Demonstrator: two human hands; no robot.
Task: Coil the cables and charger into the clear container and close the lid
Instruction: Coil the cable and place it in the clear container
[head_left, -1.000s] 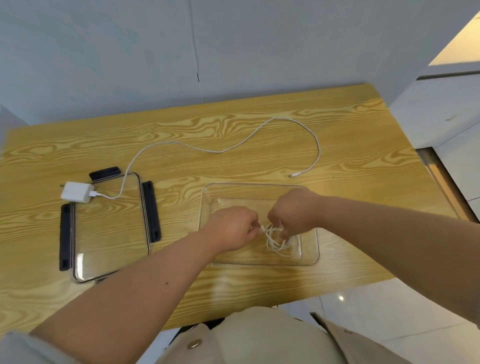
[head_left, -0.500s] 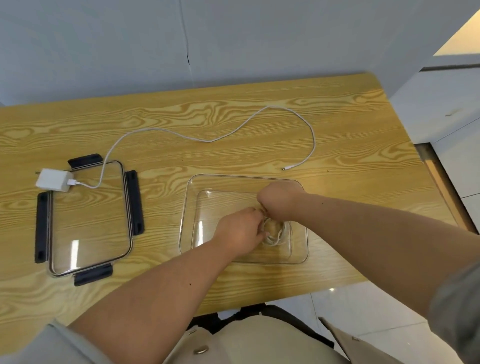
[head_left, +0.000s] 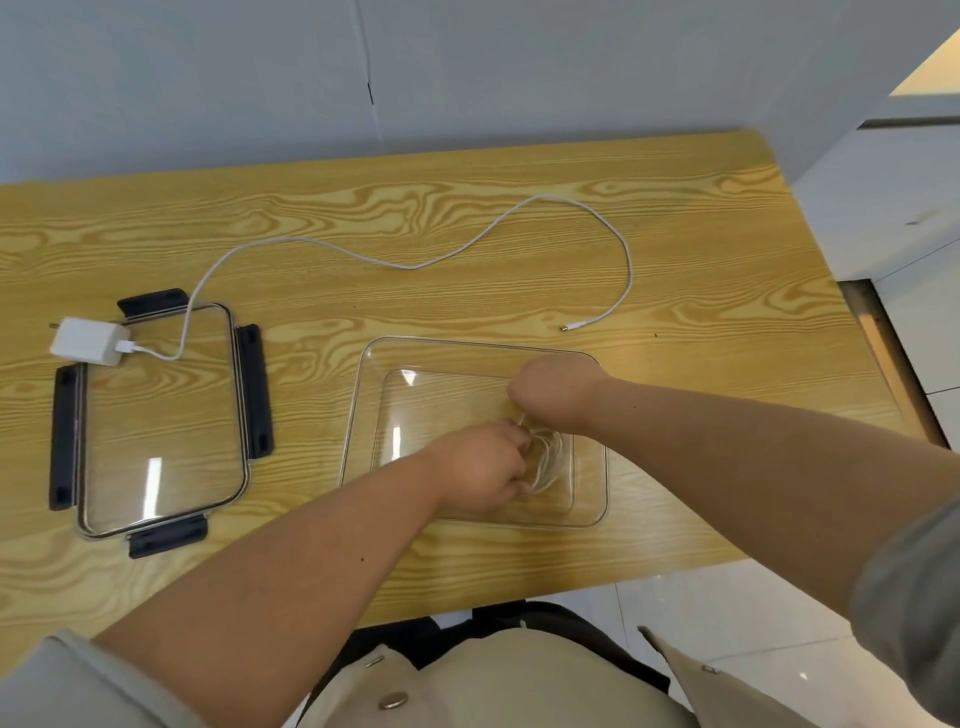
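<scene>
Inside the container (head_left: 467, 344), the left hand (head_left: 483, 467) curls round a coil (head_left: 549, 460) and the right hand (head_left: 556, 392) pinches its strand; that one looks nearly stowed. Farther off, the charger (head_left: 88, 341) on a corner of the lid (head_left: 161, 415) and its cable (head_left: 519, 212), loose on the table (head_left: 727, 260), remain to pack before closing.

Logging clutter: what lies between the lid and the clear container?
Between lid and container, only bare wooden table, in the head view.
</scene>
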